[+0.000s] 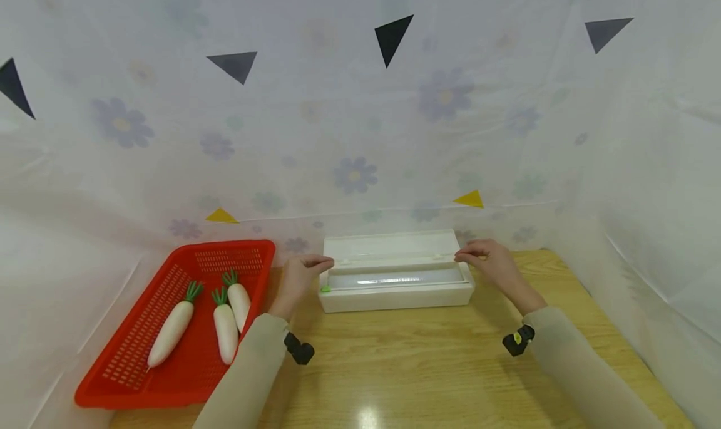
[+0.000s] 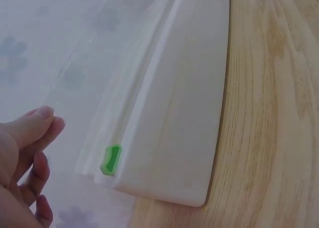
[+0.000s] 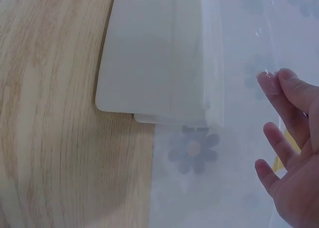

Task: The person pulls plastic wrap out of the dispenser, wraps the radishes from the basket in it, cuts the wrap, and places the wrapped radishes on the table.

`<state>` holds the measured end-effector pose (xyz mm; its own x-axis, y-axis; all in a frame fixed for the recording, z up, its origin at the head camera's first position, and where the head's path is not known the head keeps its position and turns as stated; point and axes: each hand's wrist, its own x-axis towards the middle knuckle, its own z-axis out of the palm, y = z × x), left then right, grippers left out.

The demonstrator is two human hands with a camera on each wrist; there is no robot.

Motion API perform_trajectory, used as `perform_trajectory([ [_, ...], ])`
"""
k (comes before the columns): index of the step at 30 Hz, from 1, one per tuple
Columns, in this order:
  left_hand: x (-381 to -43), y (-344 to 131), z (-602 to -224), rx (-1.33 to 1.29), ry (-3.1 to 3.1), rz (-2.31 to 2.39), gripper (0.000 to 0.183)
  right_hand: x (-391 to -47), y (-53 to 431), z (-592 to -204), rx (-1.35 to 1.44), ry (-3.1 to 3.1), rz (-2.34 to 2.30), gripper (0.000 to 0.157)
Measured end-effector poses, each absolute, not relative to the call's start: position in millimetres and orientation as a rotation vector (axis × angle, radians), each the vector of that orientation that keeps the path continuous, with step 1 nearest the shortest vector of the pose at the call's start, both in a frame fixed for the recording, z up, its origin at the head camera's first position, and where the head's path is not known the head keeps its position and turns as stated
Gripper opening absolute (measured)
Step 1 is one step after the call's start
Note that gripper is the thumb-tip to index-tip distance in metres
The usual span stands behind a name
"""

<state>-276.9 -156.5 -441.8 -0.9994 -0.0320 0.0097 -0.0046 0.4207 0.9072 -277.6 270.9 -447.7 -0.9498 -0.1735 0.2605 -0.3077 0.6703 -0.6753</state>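
A white cling film dispenser box (image 1: 397, 300) stands at the back of the wooden table, its lid (image 1: 391, 243) raised behind a roll of film (image 1: 394, 280). A green slider (image 2: 111, 160) sits at its left end. My left hand (image 1: 297, 281) pinches one corner of the clear cling film (image 2: 82, 83) between thumb and forefinger. At the opposite corner, my right hand (image 1: 496, 267) pinches the film with thumb and forefinger, its other fingers loosely bent. Between the hands the film stretches above the box, its front edge nearly straight.
To the left, a red plastic basket (image 1: 138, 396) holds three white radishes (image 1: 171, 332) with green tops. Bare wooden tabletop (image 1: 405, 360) lies in front of the box. A white flowered sheet (image 1: 360, 134) hangs close behind and at both sides.
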Motion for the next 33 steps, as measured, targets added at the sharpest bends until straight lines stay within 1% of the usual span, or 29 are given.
perform_trajectory([
  [4, -281, -160, -437, -0.010, -2.633, -1.687, 0.024, -277, 272, -441, 0.395, -2.692, 1.164, 0.021],
  [11, -282, -162, -424, -0.077, -2.585, -1.712, 0.021, -277, 273, -428, 0.427, -2.628, 1.181, 0.021],
  [19, -285, -168, -407, -0.108, -2.630, -1.624, 0.021, -277, 276, -407, 0.465, -2.624, 1.117, 0.023],
  [26, -285, -177, -393, -0.122, -2.672, -1.709, 0.029, -275, 277, -391, 0.516, -2.601, 1.096, 0.021],
  [33, -282, -178, -375, -0.181, -2.621, -1.711, 0.024, -276, 277, -381, 0.533, -2.537, 1.076, 0.017],
])
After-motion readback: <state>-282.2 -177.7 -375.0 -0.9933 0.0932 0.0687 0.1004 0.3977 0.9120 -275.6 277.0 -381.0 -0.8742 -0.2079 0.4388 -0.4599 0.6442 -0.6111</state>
